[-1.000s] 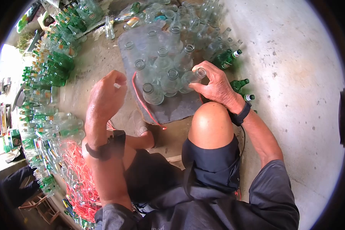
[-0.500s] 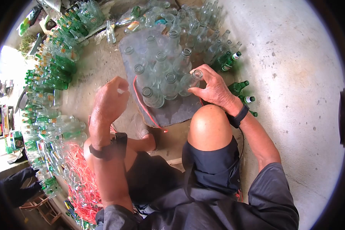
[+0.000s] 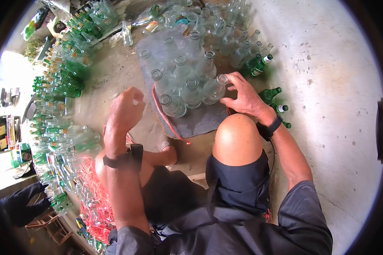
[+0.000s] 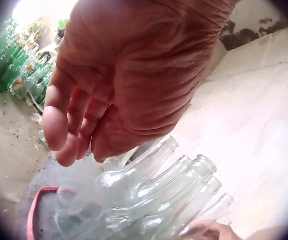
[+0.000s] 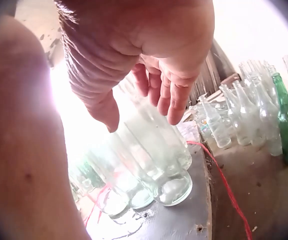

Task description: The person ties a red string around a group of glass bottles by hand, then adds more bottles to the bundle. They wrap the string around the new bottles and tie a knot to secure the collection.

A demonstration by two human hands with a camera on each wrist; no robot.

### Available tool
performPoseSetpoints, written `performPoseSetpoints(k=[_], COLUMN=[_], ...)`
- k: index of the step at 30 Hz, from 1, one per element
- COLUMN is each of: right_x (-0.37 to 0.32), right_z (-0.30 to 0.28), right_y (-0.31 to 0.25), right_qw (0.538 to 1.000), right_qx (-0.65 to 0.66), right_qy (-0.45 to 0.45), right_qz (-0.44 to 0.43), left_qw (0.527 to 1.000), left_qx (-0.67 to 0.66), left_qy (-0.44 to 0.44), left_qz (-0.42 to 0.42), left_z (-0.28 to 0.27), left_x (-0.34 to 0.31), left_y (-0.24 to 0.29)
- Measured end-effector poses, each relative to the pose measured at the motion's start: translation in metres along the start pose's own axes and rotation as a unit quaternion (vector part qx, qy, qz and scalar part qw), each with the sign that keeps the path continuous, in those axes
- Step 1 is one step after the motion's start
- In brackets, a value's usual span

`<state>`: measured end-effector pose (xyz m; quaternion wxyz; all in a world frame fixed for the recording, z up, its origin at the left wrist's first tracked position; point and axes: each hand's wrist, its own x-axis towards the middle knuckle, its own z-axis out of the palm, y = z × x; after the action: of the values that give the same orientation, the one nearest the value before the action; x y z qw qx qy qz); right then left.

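Observation:
Several clear glass bottles [image 3: 192, 91] stand close together on a dark flat board [image 3: 200, 121]. My right hand [image 3: 247, 100] is at the nearest right bottle [image 3: 214, 90], its thumb and fingers spread beside the glass. In the right wrist view the thumb and fingers [image 5: 176, 100] hang apart over the bottle group. Left of the board, my left hand [image 3: 127, 108] hovers with loosely bent fingers and holds nothing. The left wrist view shows its palm above the bottle necks [image 4: 201, 162]. A red strap [image 3: 166, 117] lies along the board's left side.
Green bottles [image 3: 281, 108] lie beyond my right hand, near the pale wall [image 3: 327, 97]. More clear bottles [image 3: 230, 42] crowd the far side. Rows of green and clear bottles [image 3: 61, 80] line the left, with a tangle of red strapping [image 3: 93, 191] below. My bare knee [image 3: 237, 138] sits near the board.
The bottle at my right hand was pinched near its neck and leaning; it now stands more upright against the others. My right fingers have loosened and drawn slightly right. The left hand barely moved.

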<state>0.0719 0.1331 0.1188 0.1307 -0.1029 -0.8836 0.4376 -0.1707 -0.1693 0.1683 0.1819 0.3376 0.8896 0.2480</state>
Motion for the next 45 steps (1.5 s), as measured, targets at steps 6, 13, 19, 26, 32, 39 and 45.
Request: performPoseSetpoints(k=[6,13,19,26,32,39,45], right_x=[-0.018,0.006,0.036,0.057,0.059,0.075,0.084], right_z=[0.011,0.043,0.064,0.081,0.072,0.060,0.050], right_y=[0.085,0.153,0.184,0.188,0.168,0.158,0.143], right_qw=[0.991,0.955,0.965,0.961,0.934,0.970,0.952], right_qx=[0.026,0.094,0.088,0.138,0.202,0.132,0.188], right_qy=[0.001,0.024,0.015,0.020,0.038,0.085,0.140], right_qz=[0.132,0.279,0.248,0.240,0.293,0.186,0.197], left_qw=[1.000,0.954,0.970,0.994,0.995,0.975,0.935], left_qx=[0.005,-0.064,-0.108,0.078,0.087,0.009,-0.245], left_qy=[-0.001,-0.163,-0.099,-0.026,-0.010,0.077,0.096], left_qz=[-0.025,-0.244,-0.196,-0.072,-0.049,-0.207,-0.237], left_z=[0.040,0.097,0.165,0.180,0.170,0.146,0.129], left_x=[0.015,0.030,0.027,0.028,0.024,0.038,0.052], left_y=[-0.042,-0.058,-0.151,-0.154,-0.131,-0.079,-0.079])
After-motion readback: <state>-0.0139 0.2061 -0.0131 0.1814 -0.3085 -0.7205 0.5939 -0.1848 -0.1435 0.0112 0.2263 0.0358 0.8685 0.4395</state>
